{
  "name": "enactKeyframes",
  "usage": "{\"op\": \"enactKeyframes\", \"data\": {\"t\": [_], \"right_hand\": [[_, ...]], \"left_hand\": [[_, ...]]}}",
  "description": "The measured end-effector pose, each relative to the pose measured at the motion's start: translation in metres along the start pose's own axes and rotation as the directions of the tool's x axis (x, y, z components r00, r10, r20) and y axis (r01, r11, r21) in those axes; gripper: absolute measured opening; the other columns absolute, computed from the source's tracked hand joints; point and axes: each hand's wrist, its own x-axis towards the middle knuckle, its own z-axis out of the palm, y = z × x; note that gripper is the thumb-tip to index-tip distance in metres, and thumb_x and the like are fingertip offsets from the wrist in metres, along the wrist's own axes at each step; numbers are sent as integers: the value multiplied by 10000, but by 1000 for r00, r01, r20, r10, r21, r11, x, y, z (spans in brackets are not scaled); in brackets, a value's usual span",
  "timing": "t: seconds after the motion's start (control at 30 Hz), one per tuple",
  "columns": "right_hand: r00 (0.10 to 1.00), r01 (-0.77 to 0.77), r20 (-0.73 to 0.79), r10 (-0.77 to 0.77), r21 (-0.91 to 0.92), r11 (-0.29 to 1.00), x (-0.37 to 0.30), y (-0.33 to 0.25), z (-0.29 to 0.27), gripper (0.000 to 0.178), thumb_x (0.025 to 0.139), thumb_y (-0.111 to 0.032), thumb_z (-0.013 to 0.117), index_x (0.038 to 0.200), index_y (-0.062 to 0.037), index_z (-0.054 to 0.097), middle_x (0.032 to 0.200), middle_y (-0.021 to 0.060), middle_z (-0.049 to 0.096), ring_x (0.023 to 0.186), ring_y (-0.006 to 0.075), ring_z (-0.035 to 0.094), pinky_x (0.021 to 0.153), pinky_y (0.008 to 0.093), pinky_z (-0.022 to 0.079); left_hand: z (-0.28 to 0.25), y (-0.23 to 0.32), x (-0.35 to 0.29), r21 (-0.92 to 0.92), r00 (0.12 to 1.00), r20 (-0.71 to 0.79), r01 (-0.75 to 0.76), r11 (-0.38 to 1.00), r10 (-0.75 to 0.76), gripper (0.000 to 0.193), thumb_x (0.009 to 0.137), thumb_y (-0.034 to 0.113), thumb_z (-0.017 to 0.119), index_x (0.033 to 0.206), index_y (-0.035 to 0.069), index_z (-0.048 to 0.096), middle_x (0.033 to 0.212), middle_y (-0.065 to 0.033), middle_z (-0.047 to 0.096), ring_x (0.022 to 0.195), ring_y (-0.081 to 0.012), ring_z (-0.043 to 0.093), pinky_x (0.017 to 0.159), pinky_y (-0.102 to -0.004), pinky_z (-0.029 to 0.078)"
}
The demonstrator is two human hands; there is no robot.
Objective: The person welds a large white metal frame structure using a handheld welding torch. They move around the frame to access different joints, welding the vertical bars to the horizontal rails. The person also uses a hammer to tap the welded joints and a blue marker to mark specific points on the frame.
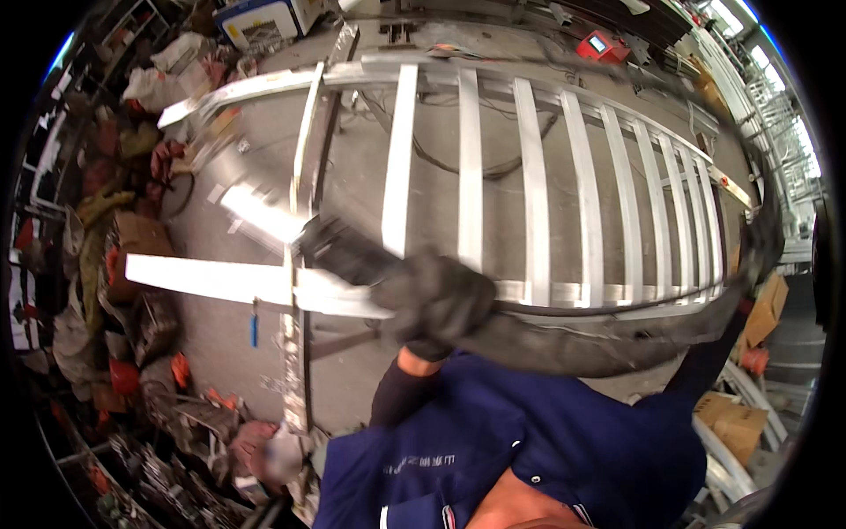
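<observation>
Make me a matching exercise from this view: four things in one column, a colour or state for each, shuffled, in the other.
Things:
1. Left hand
2. Barred metal frame
3. Box with a small screen
4. Work jacket

Colours or states:
A. Red
B. Silvery
C. Navy blue
D. Gloved, closed around a tool

Pairs: 1-D, 2-B, 3-A, 4-C

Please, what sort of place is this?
Probably a metalworking shop: a ladder-like metal frame spans the middle, a red machine sits beyond it, and the gloved left hand holds a blurred tool.
</observation>
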Motion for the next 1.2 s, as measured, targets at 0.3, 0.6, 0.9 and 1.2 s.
{"op": "enactKeyframes", "data": {"t": [0.3, 0.6, 0.9, 1.2], "right_hand": [[952, -10, 271, 146, -445, 895, -113, 215, 104, 464, 939, -319, 429, 1227, 42, 470, 1207, 194, 518, 1124, 297, 488, 947, 345, 394], [850, 504, 5, -527, 287, 815, -2, -61, -6, 530, 968, -372, 355, 1302, 37, 412, 1309, 175, 456, 1191, 282, 457, 979, 344, 378], [537, -114, 642, -547, 698, 707, 44, -261, 56, 797, 862, -696, 283, 1209, -4, 470, 819, 57, 583, 663, 91, 578, 582, 204, 493], [247, -501, 846, -473, 529, 684, 66, -371, 139, 881, 813, -745, 311, 1253, 9, 431, 898, 126, 572, 587, 108, 556, 443, 225, 494]], "left_hand": [[23, -239, -80, 91, 825, -200, 552, 829, -528, 343, 774, 32, 659, 1033, 40, 434, 865, -38, 530, 822, -119, 530, 732, -283, 457], [36, -326, -123, 542, 720, -573, 691, 478, -392, 658, 794, 105, 626, 1334, 43, 255, 1085, -129, 482, 963, -205, 536, 818, -349, 454], [4, -299, -94, 384, 637, -715, 702, 599, -287, 1024, 852, 352, 597, 1299, -179, -156, 1294, -352, 290, 1245, -373, 346, 1000, -337, 326], [-56, -228, -81, 648, 723, -684, 664, 373, -99, 601, 902, 301, 521, 1244, -83, 210, 1111, -292, 498, 1014, -347, 549, 848, -374, 448]]}}
